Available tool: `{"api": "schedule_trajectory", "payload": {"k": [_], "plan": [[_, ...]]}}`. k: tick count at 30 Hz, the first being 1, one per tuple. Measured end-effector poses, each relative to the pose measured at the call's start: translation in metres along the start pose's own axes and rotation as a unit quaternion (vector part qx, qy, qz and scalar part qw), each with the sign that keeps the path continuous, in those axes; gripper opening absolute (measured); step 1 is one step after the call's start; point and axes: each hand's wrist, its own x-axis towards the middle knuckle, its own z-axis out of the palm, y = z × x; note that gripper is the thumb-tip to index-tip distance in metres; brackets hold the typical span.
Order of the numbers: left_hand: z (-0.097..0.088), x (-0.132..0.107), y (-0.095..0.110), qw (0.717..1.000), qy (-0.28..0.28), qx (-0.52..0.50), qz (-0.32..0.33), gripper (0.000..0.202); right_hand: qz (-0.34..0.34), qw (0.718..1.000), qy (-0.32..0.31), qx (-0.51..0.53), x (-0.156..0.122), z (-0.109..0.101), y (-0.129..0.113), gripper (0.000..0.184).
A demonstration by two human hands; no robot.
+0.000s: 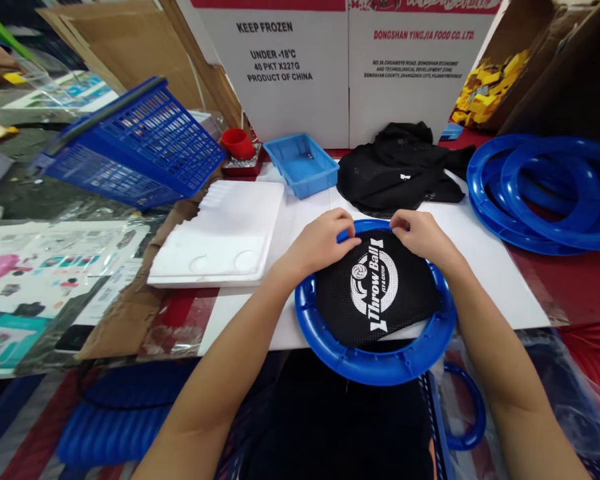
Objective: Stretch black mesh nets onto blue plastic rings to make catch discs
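A blue plastic ring point(375, 365) lies at the front edge of the white work surface, its near side reaching past the edge. Inside it is a black mesh cloth point(330, 300) printed with white "Throw Ball" lettering. At the ring's far left rim, my left hand point(327, 239) is closed, thumb and fingers pinching the edge of the mesh. My right hand point(423, 233) pinches the cloth at the far right rim. Along the near side, a gap shows between mesh and ring. The fingertips partly hide the far rim.
Behind the ring lie a heap of black mesh cloths point(400, 167) and a light blue tray point(303, 163). Several blue rings point(555, 193) are stacked at right. A white foam block point(225, 233), a blue basket point(140, 140) and a red cup point(237, 143) are at left.
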Motion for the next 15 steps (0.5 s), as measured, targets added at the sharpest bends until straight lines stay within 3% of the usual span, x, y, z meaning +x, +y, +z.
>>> {"api": "schedule_trajectory", "payload": {"k": [3, 6, 8, 10, 12, 15], "plan": [[-0.005, -0.006, 0.000, 0.993, -0.092, 0.072, 0.007, 0.026, 0.028, 0.999, -0.027, -0.015, -0.004, -0.017, 0.016, 0.015], [0.002, -0.007, 0.001, 0.988, -0.126, 0.087, 0.002, 0.037, 0.025, 0.998, -0.033, -0.038, -0.007, -0.029, 0.023, 0.016], [0.007, -0.007, 0.000, 0.987, -0.132, 0.087, 0.003, 0.042, -0.016, 0.999, -0.011, -0.048, -0.009, -0.030, 0.020, 0.017], [0.010, -0.007, -0.001, 0.988, -0.134, 0.080, -0.010, 0.046, -0.097, 0.995, -0.009, -0.037, -0.009, -0.025, 0.013, 0.017], [0.008, -0.007, -0.003, 0.989, -0.134, 0.057, -0.030, 0.047, -0.166, 0.985, -0.047, -0.024, -0.010, -0.017, 0.006, 0.016], [0.000, -0.004, -0.010, 0.988, -0.146, -0.002, -0.051, 0.036, -0.171, 0.978, -0.110, -0.036, -0.011, -0.004, 0.001, 0.022]]}}
